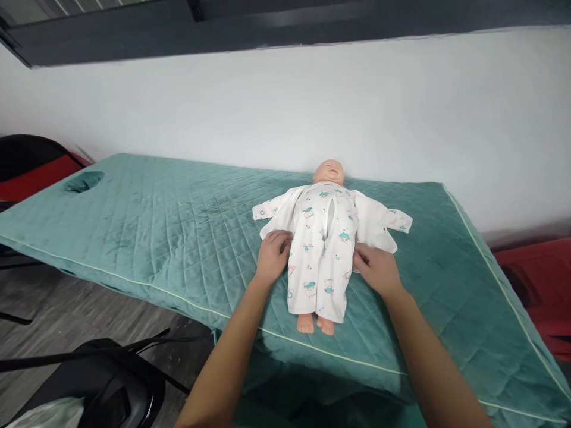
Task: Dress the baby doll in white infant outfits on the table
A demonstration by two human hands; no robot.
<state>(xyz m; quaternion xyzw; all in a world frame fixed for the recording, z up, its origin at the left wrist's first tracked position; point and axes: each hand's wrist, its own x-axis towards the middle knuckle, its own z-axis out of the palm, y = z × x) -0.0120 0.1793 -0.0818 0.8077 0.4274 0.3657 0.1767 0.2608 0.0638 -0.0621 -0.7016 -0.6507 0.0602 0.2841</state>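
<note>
A baby doll (329, 172) lies on its back, its head toward the wall and its bare feet (306, 323) toward me. White baby trousers (322, 261) with a teal and pink print cover it from chest to ankles; a slit shows between the legs. Beneath lies a white baby jacket (372, 221), spread open with both sleeves out flat. My left hand (273, 257) is closed at the left edge of the trousers, by the jacket's lower corner. Opposite it, my right hand (379, 268) pinches at the right edge. Both sets of fingertips are partly hidden.
A green quilted cover (178, 220) drapes the long table, with a round hole (84, 182) at its far left. The white wall (285, 113) runs along the back. Black chairs (102, 380) stand at left, red stools (542, 285) at right.
</note>
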